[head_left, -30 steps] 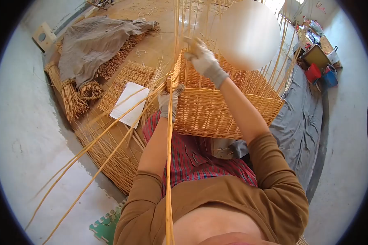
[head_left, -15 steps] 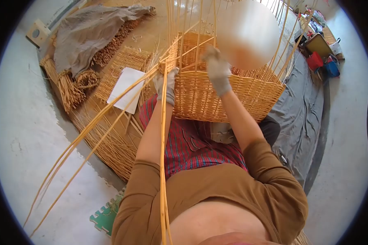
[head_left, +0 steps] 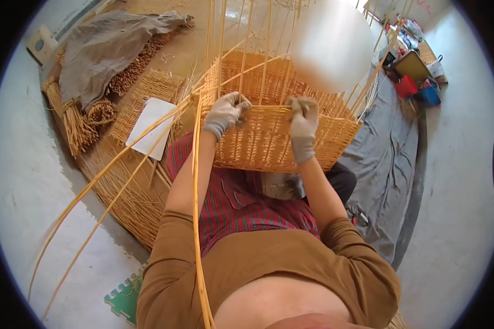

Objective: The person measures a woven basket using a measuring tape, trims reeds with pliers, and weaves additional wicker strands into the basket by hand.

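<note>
A woven wicker basket (head_left: 274, 140) with upright stakes stands in front of the body, its near wall facing me. Gloved, my left hand (head_left: 228, 112) is closed at the near rim, toward the left corner, with its fingers pinched around the rim and a stake. My right hand (head_left: 303, 118), also gloved, is closed at the same rim further right; what its fingers hold is too small to name. Long loose rods (head_left: 196, 208) hang from the basket's left corner toward the body, and others (head_left: 101, 172) stretch out to the lower left.
Left of the basket lie a white sheet (head_left: 151, 126), a woven panel (head_left: 142, 93), rod bundles (head_left: 74, 129) and a grey cloth (head_left: 99, 49). Grey fabric (head_left: 376, 159) covers the floor at right. Red (head_left: 406, 86) and blue (head_left: 430, 95) containers stand beyond it.
My left hand has moved from the left corner onto the near rim. My right hand has come down from above the basket to that rim. The whole view has shifted slightly.
</note>
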Available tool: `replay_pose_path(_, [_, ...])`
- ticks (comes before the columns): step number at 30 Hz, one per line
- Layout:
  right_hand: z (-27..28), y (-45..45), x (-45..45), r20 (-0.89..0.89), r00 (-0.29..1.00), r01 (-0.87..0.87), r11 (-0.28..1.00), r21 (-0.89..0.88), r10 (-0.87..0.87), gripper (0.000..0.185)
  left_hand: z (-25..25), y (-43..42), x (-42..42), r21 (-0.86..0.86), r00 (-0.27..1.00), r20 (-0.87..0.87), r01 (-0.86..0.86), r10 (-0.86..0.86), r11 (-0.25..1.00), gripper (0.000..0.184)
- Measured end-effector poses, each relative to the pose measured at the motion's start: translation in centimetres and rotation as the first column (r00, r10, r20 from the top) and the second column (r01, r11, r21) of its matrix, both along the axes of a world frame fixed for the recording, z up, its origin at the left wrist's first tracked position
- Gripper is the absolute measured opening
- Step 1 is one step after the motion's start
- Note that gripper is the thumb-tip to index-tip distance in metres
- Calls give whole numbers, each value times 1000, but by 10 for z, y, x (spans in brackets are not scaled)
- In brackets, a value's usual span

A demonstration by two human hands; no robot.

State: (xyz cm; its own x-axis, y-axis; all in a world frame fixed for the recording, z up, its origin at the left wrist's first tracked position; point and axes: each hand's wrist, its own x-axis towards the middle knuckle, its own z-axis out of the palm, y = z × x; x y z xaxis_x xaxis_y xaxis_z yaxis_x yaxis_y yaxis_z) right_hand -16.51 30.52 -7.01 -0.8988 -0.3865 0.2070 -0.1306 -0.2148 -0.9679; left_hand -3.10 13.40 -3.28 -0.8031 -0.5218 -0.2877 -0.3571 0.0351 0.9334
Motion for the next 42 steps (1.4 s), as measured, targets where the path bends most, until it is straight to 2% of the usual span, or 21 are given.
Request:
replay_pose_path(2, [45,-59,-23,-705,709,124,984,129,3,31,-27,9,-1,64,972,-168,-154,163,986,20])
replay_pose_path(4, [94,-112,-23,-830,530,271,892,361,175,48,-28,15,-5,33,955,-175,-239,241,970,24])
replay_pose_path(6, [95,-110,-28,-694,642,236,777,584,326,41,-17,8,-6,204,958,-50,-265,281,942,24])
replay_pose_path(8, [46,-58,-38,-470,862,-209,978,11,189,42,-20,11,2,228,967,-44,-236,252,945,24])
replay_pose_path(9, [21,-27,-34,-346,927,-236,943,-234,146,41,-17,17,7,84,964,-85,-245,252,966,25])
replay_pose_path(11, [-9,39,-20,-123,992,-49,992,-114,35,40,-56,18,-6,-477,896,-351,-421,273,771,36])
replay_pose_path(12, [-9,48,-25,-35,999,-32,998,-47,30,41,-45,30,-11,-463,892,-358,-425,275,777,36])
replay_pose_path(13, [-10,57,-30,53,998,-23,1000,19,22,41,-24,50,-7,-719,937,-343,-307,66,623,45])
replay_pose_path(14, [4,47,-39,-267,963,78,974,211,-20,42,-15,69,-5,-903,958,-251,-181,-138,389,57])
replay_pose_path(17, [78,-6,-53,-908,405,443,847,295,104,46,-47,91,-34,-918,988,-121,-76,-93,390,71])
replay_pose_path(20, [75,-12,-91,-832,549,413,838,357,84,48,-38,93,-35,-911,999,-7,7,-33,412,69])
replay_pose_path(21, [71,10,-100,-733,677,73,984,161,70,46,-31,89,-34,-900,997,-34,2,-74,435,64])
replay_pose_path(23, [38,55,-81,-455,891,-102,979,-177,11,41,-33,84,-32,-953,992,-49,-12,-114,302,49])
replay_pose_path(27, [-3,106,-65,-241,959,132,988,-79,-147,30,-21,123,-62,-975,949,-219,-204,-228,89,58])
replay_pose_path(29, [38,91,-83,-841,519,451,885,117,-153,35,-19,162,-79,-968,982,-55,-8,-183,252,61])
replay_pose_path(32, [78,64,-123,-930,366,504,834,226,31,36,-21,166,-108,-910,972,216,234,-88,343,67])
replay_pose_path(34, [92,70,-134,-428,903,95,951,294,42,41,-32,161,-109,-981,994,38,56,-98,186,68])
replay_pose_path(37, [21,149,-137,-325,931,9,899,-439,-168,39,-20,169,-105,-988,991,76,90,-106,127,58])
replay_pose_path(38, [13,164,-137,-274,943,52,899,-435,-187,38,-13,173,-110,-998,995,64,65,-80,12,54])
replay_pose_path(40, [5,191,-139,-61,965,237,945,-225,-257,22,-1,193,-129,-943,977,186,208,-108,260,49])
replay_pose_path(42, [14,196,-142,-98,936,338,941,-30,-339,12,-7,216,-141,-991,945,-84,-47,-317,125,51])
